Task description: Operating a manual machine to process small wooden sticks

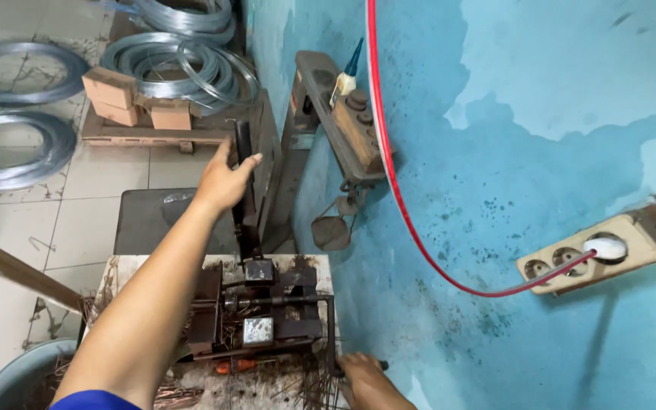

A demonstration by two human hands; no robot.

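My left hand [224, 178] reaches forward and grips the upright black lever [245, 190] of a small rusty metal bending machine [263, 315] bolted to a bench. My right hand [366, 380] sits low at the bench's near right corner, closed around the dark crank handle [332, 334] that runs off the machine's side. Short cut pieces of wire [313, 387] lie scattered around the machine's base.
A blue painted wall [510, 152] stands close on the right, with a beige socket strip [594, 254] and a red cable [396, 190]. Coils of silver wire [176, 64] lie on the tiled floor and a pallet ahead. A grey bucket [17, 376] is at lower left.
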